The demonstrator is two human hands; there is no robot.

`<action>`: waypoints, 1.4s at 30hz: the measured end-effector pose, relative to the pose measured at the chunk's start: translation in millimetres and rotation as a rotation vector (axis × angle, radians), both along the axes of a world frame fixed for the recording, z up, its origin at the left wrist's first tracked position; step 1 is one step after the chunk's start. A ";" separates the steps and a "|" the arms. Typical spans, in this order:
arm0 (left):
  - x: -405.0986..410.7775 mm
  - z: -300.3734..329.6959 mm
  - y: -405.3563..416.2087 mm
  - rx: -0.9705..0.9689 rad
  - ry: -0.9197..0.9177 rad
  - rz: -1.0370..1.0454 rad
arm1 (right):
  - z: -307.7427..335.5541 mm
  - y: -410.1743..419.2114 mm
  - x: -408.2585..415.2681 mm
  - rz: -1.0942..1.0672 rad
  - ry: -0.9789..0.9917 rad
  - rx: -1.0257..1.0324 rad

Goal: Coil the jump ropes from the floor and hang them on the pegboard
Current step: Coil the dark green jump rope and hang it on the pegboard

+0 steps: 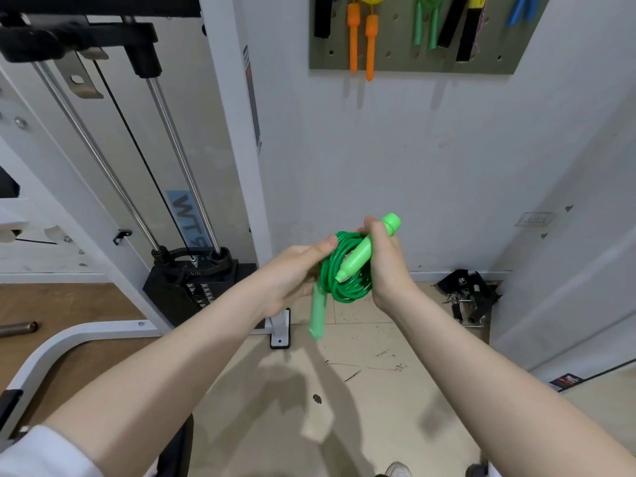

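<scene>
The green jump rope (344, 273) is wound into a tight bundle of loops, held in the air between both hands in front of the wall. One of its light green handles (368, 251) lies slanted across the top of the coil, its upper end sticking out above the right hand (385, 266), whose fingers are curled round the handle and the loops beside it. The other handle (317, 313) hangs down below the coil, blurred. The left hand (292, 270) holds the coil's left side, its thumb (325, 243) lying on top of the loops; the fingers beneath are hidden, so how far they close cannot be told exactly.

Above, on the wall, a grey pegboard (406, 53) carries other ropes: an orange-handled rope (361, 39), another green rope (426, 22), black straps and a blue pair at the right. To the left stands a white weight machine (192, 270) with a black stack. Some black clips (468, 297) lie on the floor (378, 407) by the wall.
</scene>
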State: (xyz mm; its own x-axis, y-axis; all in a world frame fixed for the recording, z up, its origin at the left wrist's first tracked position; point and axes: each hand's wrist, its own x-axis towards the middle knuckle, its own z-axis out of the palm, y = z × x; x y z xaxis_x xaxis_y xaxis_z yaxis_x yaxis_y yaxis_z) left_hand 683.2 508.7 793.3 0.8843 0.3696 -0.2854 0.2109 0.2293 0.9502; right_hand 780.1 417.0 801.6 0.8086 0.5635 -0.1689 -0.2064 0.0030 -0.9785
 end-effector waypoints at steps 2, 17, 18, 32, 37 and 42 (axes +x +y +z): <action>-0.7 -2.8 -9.8 -0.032 -0.066 -0.034 | 2.8 -0.3 -2.7 0.073 0.036 -0.009; 19.0 -13.8 -0.6 0.384 -0.057 0.450 | -12.8 -7.6 -7.0 0.278 -0.723 -0.240; 19.6 -11.2 -0.9 0.335 -0.081 0.454 | -12.3 -7.2 -7.7 0.285 -0.717 -0.246; 1.7 14.3 9.5 0.976 -0.130 0.115 | 9.9 16.0 -10.6 0.156 0.188 -0.069; -8.9 18.9 9.7 0.987 -0.107 -0.087 | 35.9 9.8 11.7 0.198 0.787 0.317; -8.8 24.9 -1.5 1.105 0.047 -0.022 | 26.4 28.7 5.1 0.126 0.857 0.359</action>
State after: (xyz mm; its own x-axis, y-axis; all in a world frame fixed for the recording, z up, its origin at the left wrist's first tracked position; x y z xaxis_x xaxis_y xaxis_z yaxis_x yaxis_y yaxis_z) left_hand 674.4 507.2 818.2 0.8905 0.4262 0.1590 0.2459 -0.7450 0.6201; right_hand 785.3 445.7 828.0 0.4184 0.7726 -0.4776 -0.8759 0.2042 -0.4371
